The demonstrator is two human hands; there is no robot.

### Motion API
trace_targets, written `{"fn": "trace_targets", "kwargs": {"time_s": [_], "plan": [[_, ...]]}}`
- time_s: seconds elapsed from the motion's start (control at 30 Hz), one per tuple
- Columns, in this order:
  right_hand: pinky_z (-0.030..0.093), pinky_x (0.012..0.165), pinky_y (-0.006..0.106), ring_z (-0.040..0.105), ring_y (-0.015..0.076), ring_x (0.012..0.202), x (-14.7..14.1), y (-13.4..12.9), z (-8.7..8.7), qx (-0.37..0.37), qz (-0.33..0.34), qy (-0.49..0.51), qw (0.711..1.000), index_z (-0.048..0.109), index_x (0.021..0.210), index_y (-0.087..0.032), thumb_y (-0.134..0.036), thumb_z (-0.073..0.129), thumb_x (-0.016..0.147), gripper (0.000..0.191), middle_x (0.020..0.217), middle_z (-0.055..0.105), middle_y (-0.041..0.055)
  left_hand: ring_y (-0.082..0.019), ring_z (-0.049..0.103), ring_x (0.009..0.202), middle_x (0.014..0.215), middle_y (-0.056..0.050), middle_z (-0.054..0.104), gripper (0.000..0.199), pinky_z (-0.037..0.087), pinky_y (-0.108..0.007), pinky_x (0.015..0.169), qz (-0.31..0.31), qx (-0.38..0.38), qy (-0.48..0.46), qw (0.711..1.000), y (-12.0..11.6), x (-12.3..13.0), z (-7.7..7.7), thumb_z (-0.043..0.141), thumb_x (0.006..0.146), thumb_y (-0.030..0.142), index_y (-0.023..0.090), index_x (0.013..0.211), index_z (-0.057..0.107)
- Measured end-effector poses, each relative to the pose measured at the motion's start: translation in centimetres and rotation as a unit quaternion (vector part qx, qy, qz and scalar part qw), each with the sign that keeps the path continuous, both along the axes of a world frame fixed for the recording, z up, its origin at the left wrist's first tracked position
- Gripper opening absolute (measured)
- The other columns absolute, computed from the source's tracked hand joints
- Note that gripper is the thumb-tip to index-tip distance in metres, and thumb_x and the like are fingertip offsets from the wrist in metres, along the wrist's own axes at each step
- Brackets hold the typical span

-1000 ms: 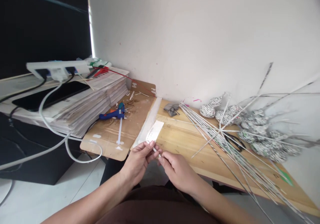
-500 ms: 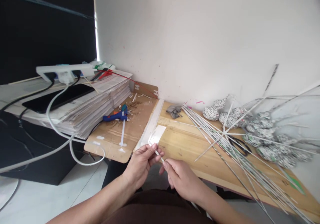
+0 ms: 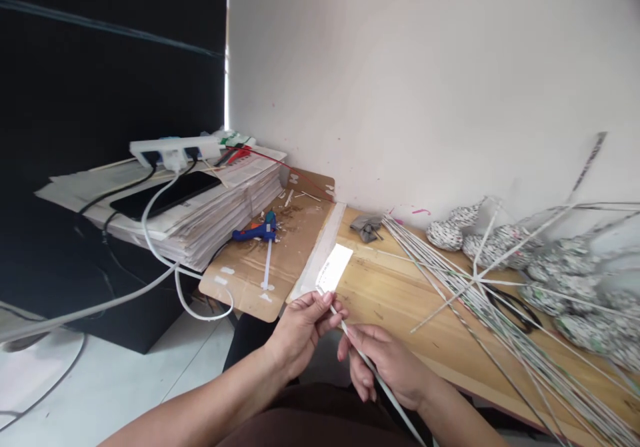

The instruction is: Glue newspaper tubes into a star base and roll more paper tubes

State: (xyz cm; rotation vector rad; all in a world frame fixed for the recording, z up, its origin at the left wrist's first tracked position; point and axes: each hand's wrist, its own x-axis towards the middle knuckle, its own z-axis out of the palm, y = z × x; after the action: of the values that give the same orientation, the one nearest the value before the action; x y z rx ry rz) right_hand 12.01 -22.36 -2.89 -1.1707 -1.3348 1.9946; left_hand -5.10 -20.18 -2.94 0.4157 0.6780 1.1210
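A thin rolled paper stick (image 3: 384, 388) runs slantwise between my hands and down to the lower right. My left hand (image 3: 305, 330) pinches its upper end between thumb and fingers. My right hand (image 3: 387, 360) is closed on the stick a little lower, with thumb and index finger at it and the other fingers curled beneath. Just past my left fingertips lies a flat white paper piece (image 3: 336, 266) with small print. Whether it joins the stick I cannot tell. Both hands are at the table's front edge, close to my body.
Right of my hands, a wooden table (image 3: 380, 290) bears many long paper sticks (image 3: 450, 277), a star of crossed sticks (image 3: 477, 279), black-handled scissors (image 3: 515, 310) and woven paper gourd shapes (image 3: 445, 235). Leftward are a blue glue gun (image 3: 255, 230) on cardboard (image 3: 235, 294), stacked paper (image 3: 240, 207), a phone (image 3: 167, 195) and a power strip (image 3: 173, 146).
My view has swung left, so everything appears farther right. My right hand's fingers have loosened and shifted, and more of the stick shows below it. My left hand keeps its pinch.
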Motion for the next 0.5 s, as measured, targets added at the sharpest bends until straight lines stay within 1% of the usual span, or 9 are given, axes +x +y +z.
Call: {"fn": "trace_targets", "kwargs": {"time_s": [0.07, 0.1, 0.13, 0.2, 0.27, 0.33, 0.37, 0.43, 0.5], "plan": [[0.035, 0.040, 0.017, 0.049, 0.0083, 0.040, -0.1, -0.1, 0.2, 0.058, -0.020, -0.053, 0.997, 0.058, 0.088, -0.014, -0.061, 0.044, 0.091, 0.049, 0.046, 0.049, -0.0054, -0.015, 0.068, 0.078, 0.079, -0.006, 0.065, 0.015, 0.057, -0.021, 0.073, 0.004, 0.001, -0.004, 1.000, 0.0, 0.0, 0.1, 0.074, 0.077, 0.023, 0.010, 0.080, 0.067], [0.035, 0.041, 0.017, 0.048, 0.0079, 0.040, -0.2, -0.1, 0.2, 0.072, -0.026, -0.056, 0.996, 0.057, 0.087, -0.014, -0.061, 0.044, 0.091, 0.048, 0.046, 0.049, -0.0052, -0.015, 0.068, 0.078, 0.079, -0.006, 0.065, 0.015, 0.057, -0.020, 0.073, 0.004, 0.004, -0.006, 1.000, -0.1, 0.0, 0.2, 0.073, 0.078, 0.023, 0.010, 0.080, 0.067], [0.035, 0.041, 0.018, 0.047, 0.0080, 0.039, -0.2, -0.1, 0.2, 0.064, -0.024, -0.037, 0.997, 0.056, 0.084, -0.015, -0.060, 0.045, 0.091, 0.047, 0.044, 0.047, -0.0060, -0.015, 0.068, 0.078, 0.079, -0.006, 0.065, 0.014, 0.057, -0.020, 0.073, 0.003, 0.006, -0.008, 1.000, -0.1, 0.1, 0.2, 0.073, 0.078, 0.023, 0.010, 0.080, 0.067], [0.034, 0.038, 0.018, 0.044, 0.0090, 0.036, -0.2, -0.1, 0.0, -0.004, -0.001, 0.051, 0.999, 0.054, 0.080, -0.017, -0.060, 0.046, 0.090, 0.045, 0.039, 0.040, -0.0083, -0.015, 0.068, 0.078, 0.079, -0.006, 0.066, 0.014, 0.057, -0.021, 0.074, -0.001, 0.007, -0.008, 1.000, -0.2, 0.1, 0.3, 0.073, 0.078, 0.022, 0.009, 0.080, 0.067], [0.033, 0.036, 0.019, 0.043, 0.0106, 0.034, 0.0, 0.0, -0.1, -0.075, 0.029, 0.120, 0.989, 0.052, 0.078, -0.018, -0.059, 0.048, 0.089, 0.043, 0.036, 0.034, -0.0097, -0.015, 0.069, 0.077, 0.078, -0.006, 0.066, 0.013, 0.058, -0.021, 0.074, -0.002, 0.001, -0.005, 1.000, -0.2, 0.0, 0.3, 0.073, 0.077, 0.021, 0.010, 0.081, 0.068], [0.033, 0.036, 0.020, 0.045, 0.0116, 0.034, 0.3, -0.1, 0.1, -0.085, 0.038, 0.099, 0.991, 0.054, 0.078, -0.018, -0.060, 0.046, 0.089, 0.044, 0.037, 0.036, -0.0088, -0.015, 0.069, 0.076, 0.077, -0.005, 0.066, 0.012, 0.058, -0.021, 0.073, 0.005, 0.000, -0.002, 1.000, -0.1, -0.2, 0.2, 0.073, 0.077, 0.020, 0.010, 0.080, 0.068], [0.034, 0.037, 0.020, 0.046, 0.0116, 0.036, 0.4, -0.3, 0.3, -0.061, 0.031, 0.057, 0.996, 0.056, 0.080, -0.017, -0.061, 0.045, 0.089, 0.046, 0.039, 0.039, -0.0076, -0.014, 0.068, 0.075, 0.075, -0.005, 0.066, 0.012, 0.058, -0.020, 0.072, 0.015, 0.003, -0.001, 1.000, 0.0, -0.4, 0.1, 0.073, 0.078, 0.020, 0.010, 0.079, 0.068], [0.035, 0.041, 0.020, 0.049, 0.0103, 0.042, 0.8, -0.7, 1.0, 0.041, -0.007, -0.056, 0.998, 0.059, 0.087, -0.016, -0.060, 0.045, 0.090, 0.046, 0.049, 0.048, -0.0047, -0.013, 0.068, 0.075, 0.074, -0.004, 0.065, 0.010, 0.058, -0.018, 0.071, 0.049, 0.014, -0.002, 0.999, 0.3, -0.7, 0.1, 0.071, 0.079, 0.020, 0.010, 0.079, 0.068], [0.037, 0.048, 0.020, 0.049, 0.0085, 0.050, 1.1, -1.2, 1.6, 0.157, -0.045, -0.144, 0.976, 0.062, 0.088, -0.017, -0.056, 0.048, 0.091, 0.041, 0.058, 0.052, -0.0030, -0.013, 0.069, 0.076, 0.076, -0.004, 0.066, 0.009, 0.059, -0.020, 0.072, 0.073, 0.020, -0.002, 0.997, 0.6, -0.9, 0.2, 0.070, 0.080, 0.019, 0.011, 0.079, 0.067]]}}
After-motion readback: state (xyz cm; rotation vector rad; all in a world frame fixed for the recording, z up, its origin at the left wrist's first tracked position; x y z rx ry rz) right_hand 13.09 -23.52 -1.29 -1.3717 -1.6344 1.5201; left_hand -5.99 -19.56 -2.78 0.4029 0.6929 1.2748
